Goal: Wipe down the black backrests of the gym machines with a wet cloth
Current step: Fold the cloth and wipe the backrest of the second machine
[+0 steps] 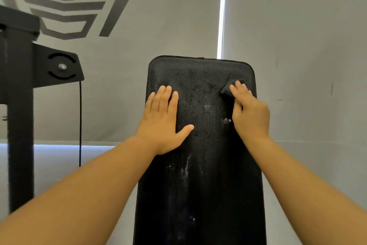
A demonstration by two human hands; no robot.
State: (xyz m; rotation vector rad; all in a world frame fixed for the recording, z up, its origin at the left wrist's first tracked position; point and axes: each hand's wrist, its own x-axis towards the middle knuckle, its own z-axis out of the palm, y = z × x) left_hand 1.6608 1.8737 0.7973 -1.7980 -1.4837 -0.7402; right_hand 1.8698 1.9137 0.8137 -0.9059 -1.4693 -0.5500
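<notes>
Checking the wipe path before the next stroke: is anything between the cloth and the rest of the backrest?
The left hand rests flat on the backrest at its upper left, in the cloth's way leftward. The cloth, held by the right hand, has nothing visible below it.

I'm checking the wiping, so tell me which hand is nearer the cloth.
Right. The right hand presses the cloth against the backrest's upper right area. The left hand lies flat on the left side, apart from the cloth.
</notes>
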